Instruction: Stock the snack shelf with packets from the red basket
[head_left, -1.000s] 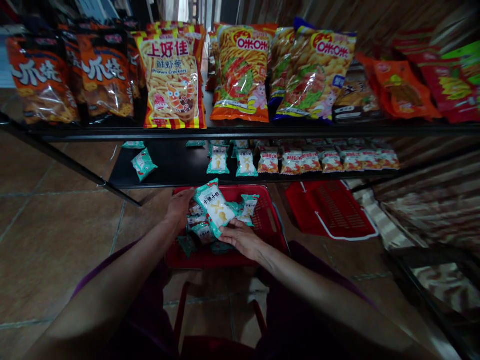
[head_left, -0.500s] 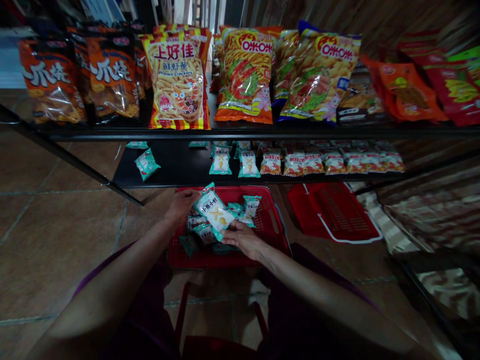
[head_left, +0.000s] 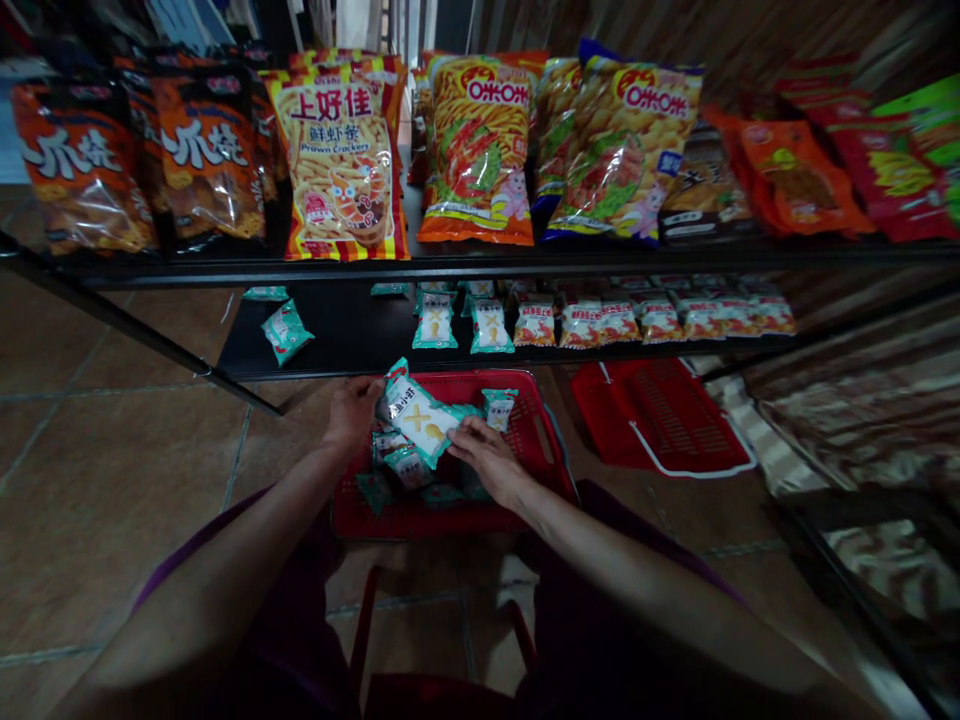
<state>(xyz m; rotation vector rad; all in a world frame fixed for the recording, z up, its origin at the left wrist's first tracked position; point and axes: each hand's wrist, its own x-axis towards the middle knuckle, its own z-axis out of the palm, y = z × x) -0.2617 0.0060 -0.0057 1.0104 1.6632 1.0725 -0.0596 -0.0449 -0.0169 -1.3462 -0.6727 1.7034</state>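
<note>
A teal-and-white snack packet (head_left: 418, 418) is held aslant over the red shopping basket (head_left: 534, 440). My left hand (head_left: 352, 412) pinches it near its upper left corner, though the fingertips are partly hidden. Closed on its lower right end is my right hand (head_left: 489, 458), the thumb on top. Several more packets of the same kind lie loosely in the basket, among them one packet (head_left: 409, 466) below the held one and another packet (head_left: 498, 408) at the right side.
Behind the basket, a low black shelf (head_left: 345, 335) carries teal packets (head_left: 435, 322) and orange-and-white packets (head_left: 534, 322). Larger snack bags (head_left: 345, 160) line the upper shelf. A second red basket (head_left: 660, 415) with a white handle rests on the floor at right.
The held packet has shifted slightly left and tilted further over, both hands staying with it. My right hand has risen a little along its edge. The whole view has moved slightly.
</note>
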